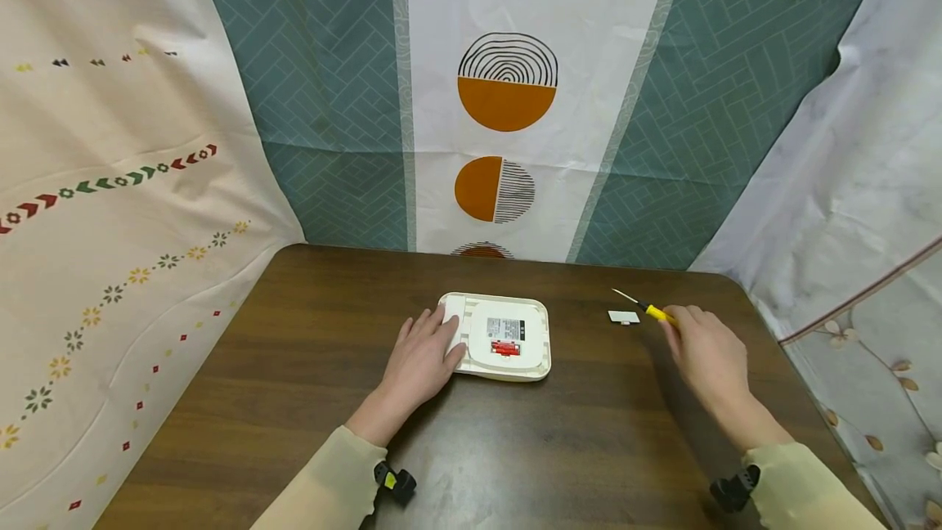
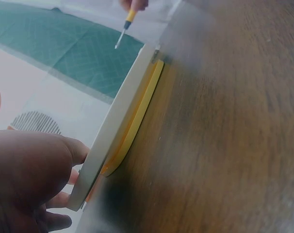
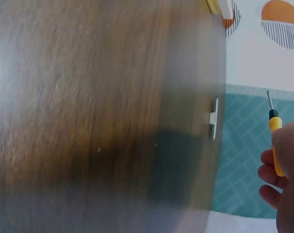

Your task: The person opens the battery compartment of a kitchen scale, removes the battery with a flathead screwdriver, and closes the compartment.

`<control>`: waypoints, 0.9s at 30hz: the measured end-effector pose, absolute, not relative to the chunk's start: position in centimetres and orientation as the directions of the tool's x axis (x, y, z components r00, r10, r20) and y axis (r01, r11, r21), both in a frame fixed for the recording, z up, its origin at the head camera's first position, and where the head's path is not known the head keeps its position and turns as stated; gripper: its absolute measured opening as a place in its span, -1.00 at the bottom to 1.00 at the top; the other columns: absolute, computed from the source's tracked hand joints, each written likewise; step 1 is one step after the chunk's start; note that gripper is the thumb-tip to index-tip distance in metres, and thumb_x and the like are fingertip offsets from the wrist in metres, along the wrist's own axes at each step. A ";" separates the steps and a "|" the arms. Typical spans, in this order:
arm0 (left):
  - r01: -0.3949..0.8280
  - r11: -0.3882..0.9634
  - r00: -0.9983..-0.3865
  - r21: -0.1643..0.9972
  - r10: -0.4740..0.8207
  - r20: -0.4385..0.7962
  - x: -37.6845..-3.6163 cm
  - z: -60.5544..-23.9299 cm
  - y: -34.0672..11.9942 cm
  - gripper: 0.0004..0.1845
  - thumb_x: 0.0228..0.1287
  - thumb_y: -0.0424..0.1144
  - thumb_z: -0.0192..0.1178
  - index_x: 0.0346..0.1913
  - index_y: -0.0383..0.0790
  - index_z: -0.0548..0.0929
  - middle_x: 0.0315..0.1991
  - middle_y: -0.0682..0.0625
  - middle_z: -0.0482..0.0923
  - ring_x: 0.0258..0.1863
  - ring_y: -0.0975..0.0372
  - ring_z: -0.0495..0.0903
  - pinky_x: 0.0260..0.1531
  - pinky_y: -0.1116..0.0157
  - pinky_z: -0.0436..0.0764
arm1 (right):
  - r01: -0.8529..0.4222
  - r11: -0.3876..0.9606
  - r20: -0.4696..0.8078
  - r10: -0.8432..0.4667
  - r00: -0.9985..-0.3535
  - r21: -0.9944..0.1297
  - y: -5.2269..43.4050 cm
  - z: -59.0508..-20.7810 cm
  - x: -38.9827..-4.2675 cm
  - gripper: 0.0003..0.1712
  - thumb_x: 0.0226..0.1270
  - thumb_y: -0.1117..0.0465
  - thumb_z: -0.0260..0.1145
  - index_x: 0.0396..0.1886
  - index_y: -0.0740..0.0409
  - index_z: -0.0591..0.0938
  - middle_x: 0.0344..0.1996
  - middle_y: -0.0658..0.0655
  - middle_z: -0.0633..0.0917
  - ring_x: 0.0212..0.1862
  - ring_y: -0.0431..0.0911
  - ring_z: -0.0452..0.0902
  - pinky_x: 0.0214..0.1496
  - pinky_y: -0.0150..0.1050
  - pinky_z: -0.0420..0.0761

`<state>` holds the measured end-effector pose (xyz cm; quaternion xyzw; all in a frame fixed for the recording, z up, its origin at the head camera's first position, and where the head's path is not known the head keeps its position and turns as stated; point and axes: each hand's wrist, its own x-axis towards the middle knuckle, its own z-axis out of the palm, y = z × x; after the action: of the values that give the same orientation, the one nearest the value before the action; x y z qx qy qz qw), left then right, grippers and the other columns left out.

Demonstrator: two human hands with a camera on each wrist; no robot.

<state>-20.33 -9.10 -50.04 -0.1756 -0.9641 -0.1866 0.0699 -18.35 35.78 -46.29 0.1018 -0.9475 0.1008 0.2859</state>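
Left hand (image 1: 423,358): laid palm down, fingers straight and together, pointing forward and slightly right; forearm in a pale sleeve runs back toward the body, with a small black device at the wrist. Right hand (image 1: 702,350): raised slightly off the surface, fingers (image 3: 269,174) curled in a grip, wrist angled inward; sleeve and wrist device match the left.

yellow-handled screwdriver (image 1: 651,312), cream device (image 1: 504,336), dark brown table (image 1: 309,350)

The label (image 1: 505,327) on the white device (image 1: 503,336) is too small to read
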 end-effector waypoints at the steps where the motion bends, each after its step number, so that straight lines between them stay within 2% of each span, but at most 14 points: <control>1: 0.364 0.869 -0.929 0.335 0.313 0.199 -20.3 -50.0 -9.1 -0.41 0.66 0.02 0.29 0.54 -0.25 0.61 0.62 -0.31 0.38 0.62 -0.25 0.33 0.59 -0.30 0.21 | -0.255 0.958 0.564 -0.140 -0.814 -0.131 35.5 -46.2 -18.3 -0.74 0.43 0.29 0.56 0.04 0.23 0.74 -0.23 0.22 0.76 -0.24 0.26 0.69 -0.38 0.29 0.65; 7: 0.363 0.871 -0.929 0.331 0.313 0.196 -20.4 -50.0 -9.2 -0.40 0.66 0.03 0.28 0.54 -0.25 0.60 0.62 -0.30 0.38 0.62 -0.24 0.33 0.59 -0.29 0.22 | -0.286 0.949 0.560 -0.167 -0.811 -0.132 34.0 -45.4 -18.3 -0.71 0.40 0.28 0.59 0.05 0.18 0.75 -0.22 0.17 0.76 -0.22 0.20 0.68 -0.39 0.25 0.65; 19: 0.363 0.866 -0.930 0.345 0.314 0.191 -20.4 -49.9 -9.2 -0.40 0.67 0.03 0.28 0.55 -0.24 0.59 0.63 -0.30 0.37 0.63 -0.24 0.31 0.60 -0.29 0.20 | -0.380 0.914 0.595 -0.229 -0.771 -0.141 31.7 -44.8 -18.4 -0.62 0.21 0.39 0.69 -0.02 0.12 0.77 -0.23 0.08 0.75 -0.21 0.10 0.67 -0.37 0.14 0.65; 27: 0.362 0.864 -0.931 0.349 0.314 0.189 -20.4 -50.0 -9.2 -0.40 0.67 0.03 0.28 0.55 -0.23 0.60 0.63 -0.29 0.36 0.63 -0.24 0.31 0.61 -0.29 0.19 | -0.454 0.881 0.573 -0.306 -0.760 -0.132 29.9 -44.4 -18.3 -0.57 0.19 0.38 0.71 0.07 0.17 0.82 -0.16 0.07 0.77 -0.13 0.08 0.69 -0.26 0.12 0.73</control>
<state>-20.40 -9.20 -49.96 -0.1753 -0.9635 -0.1925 0.0629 -18.26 29.93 -44.37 0.2046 -0.9287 0.1325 0.2794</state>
